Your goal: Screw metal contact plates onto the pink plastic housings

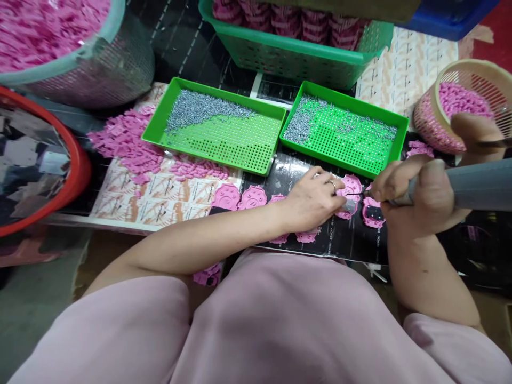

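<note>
"At the far left, what do you see?"

"A red-rimmed tub (82, 173) with a jumble of pieces inside, and behind it a basket (132, 66) heaped with pink parts. Next, a loose pink pile (126, 138) spreads over the counter (352, 241)."

"And then?"

"The left tray (224, 141), green, with small metal bits banked along its far side. Just nearer the person lies a row of pink casings (253, 197); the left forearm crosses in front of some. Beyond the trays stands a green crate (296, 53) of stacked pink pieces."

"Where is the left hand (314, 200)?"

"Over the counter, a ring on one finger. Its fingers are bent and close together, at the left edge of the worked casing (350, 184). Whether they pinch it or only press, I cannot tell."

"Behind that?"

"The right tray (354, 149), also green, metal bits mostly at its left end. Just right of the worked casing lies another casing (373, 212), with a black piece on it."

"The right hand (424, 192)?"

"Its fingers wrap a grey driver (480, 184), whose thin bit points left at the worked casing. Beyond it, a beige basket (427, 114) holds small pink parts."
</note>
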`<state>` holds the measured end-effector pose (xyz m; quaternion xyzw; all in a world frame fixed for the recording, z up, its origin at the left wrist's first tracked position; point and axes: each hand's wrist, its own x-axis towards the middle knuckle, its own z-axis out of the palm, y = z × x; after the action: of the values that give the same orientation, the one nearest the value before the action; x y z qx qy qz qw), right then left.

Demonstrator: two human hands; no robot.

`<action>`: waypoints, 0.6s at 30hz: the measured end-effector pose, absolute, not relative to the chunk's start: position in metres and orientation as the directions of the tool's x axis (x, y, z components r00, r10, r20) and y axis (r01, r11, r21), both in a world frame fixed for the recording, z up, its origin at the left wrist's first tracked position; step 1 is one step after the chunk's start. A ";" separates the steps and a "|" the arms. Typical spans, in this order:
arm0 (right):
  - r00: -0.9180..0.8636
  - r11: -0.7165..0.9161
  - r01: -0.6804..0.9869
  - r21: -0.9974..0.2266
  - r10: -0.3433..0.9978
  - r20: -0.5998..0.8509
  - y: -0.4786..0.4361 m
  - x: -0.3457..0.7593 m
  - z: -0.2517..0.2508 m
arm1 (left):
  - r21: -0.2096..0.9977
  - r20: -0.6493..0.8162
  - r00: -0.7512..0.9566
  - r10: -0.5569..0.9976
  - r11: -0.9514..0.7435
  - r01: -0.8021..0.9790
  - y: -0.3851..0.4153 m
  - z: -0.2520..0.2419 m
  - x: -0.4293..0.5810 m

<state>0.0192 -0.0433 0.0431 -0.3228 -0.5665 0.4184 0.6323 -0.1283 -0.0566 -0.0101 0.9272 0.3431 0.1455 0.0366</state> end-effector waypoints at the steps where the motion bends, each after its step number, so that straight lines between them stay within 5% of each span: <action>1: 0.028 0.498 -0.182 -0.848 0.865 0.502 -0.045 0.018 0.046 | 0.182 0.236 0.700 0.674 -0.739 0.649 -0.055 -0.008 -0.129; 18: -0.068 0.409 -0.193 -0.892 0.901 0.428 -0.065 0.026 0.065 | 0.406 0.264 0.650 0.712 -0.694 0.595 -0.052 -0.016 -0.122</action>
<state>0.0261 -0.0646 0.0646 -0.3067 -0.5769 0.4487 0.6098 -0.1222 -0.0517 -0.0159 0.8970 0.3645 0.2051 0.1427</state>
